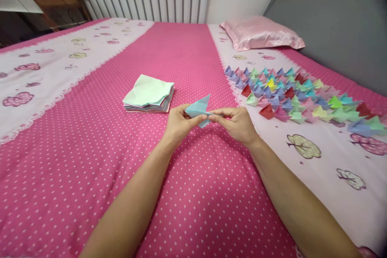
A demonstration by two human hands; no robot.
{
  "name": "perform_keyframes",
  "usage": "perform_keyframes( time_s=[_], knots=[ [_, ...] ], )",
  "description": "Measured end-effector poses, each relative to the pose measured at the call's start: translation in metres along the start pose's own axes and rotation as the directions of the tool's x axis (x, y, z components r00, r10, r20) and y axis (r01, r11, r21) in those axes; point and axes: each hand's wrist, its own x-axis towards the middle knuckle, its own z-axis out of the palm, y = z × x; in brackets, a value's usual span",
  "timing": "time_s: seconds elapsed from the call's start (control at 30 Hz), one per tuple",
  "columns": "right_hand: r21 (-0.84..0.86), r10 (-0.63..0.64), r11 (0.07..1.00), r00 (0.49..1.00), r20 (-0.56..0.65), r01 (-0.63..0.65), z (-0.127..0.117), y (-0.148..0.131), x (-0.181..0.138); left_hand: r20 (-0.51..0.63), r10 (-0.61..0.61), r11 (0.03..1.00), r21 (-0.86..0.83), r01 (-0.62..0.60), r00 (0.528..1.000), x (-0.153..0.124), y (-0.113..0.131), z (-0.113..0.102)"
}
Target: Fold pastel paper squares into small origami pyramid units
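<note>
A light blue folded paper piece (198, 109) is held just above the pink dotted bedsheet (187, 193), one pointed flap sticking up. My left hand (179, 123) pinches its left side with thumb and fingers closed. My right hand (237, 123) pinches its right side the same way. To the left of my hands lies a stack of creased coloured paper squares (148, 94), a pale green sheet on top.
Several finished folded paper shapes (298, 94) in many colours lie in rows on the white strip of the sheet at the right. A pink satin pillow (261, 32) rests at the head of the bed. A grey headboard (332, 20) rises behind it.
</note>
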Motion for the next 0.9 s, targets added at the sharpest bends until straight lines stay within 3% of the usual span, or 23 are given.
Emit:
perform_keyframes(
  time_s=[0.23,0.57,0.73,0.9],
  knots=[
    [-0.010,0.021,1.000,0.999,0.049,-0.020,-0.003,-0.005,0.002,0.033,0.029,0.996,0.084,-0.032,0.999,-0.001,0.001,0.000],
    [0.152,0.063,0.987,0.995,-0.076,-0.051,0.000,-0.007,0.005,-0.063,0.070,0.992,0.108,-0.063,0.996,-0.001,0.008,0.001],
    [0.134,0.056,0.990,0.991,-0.123,-0.040,-0.003,-0.009,0.003,-0.100,0.049,0.994,0.107,-0.038,0.994,-0.002,0.010,0.002],
    [0.076,0.024,0.997,0.993,-0.119,-0.015,-0.004,-0.009,0.002,-0.045,0.046,0.994,0.104,-0.041,0.998,-0.003,0.008,-0.001]
  ],
)
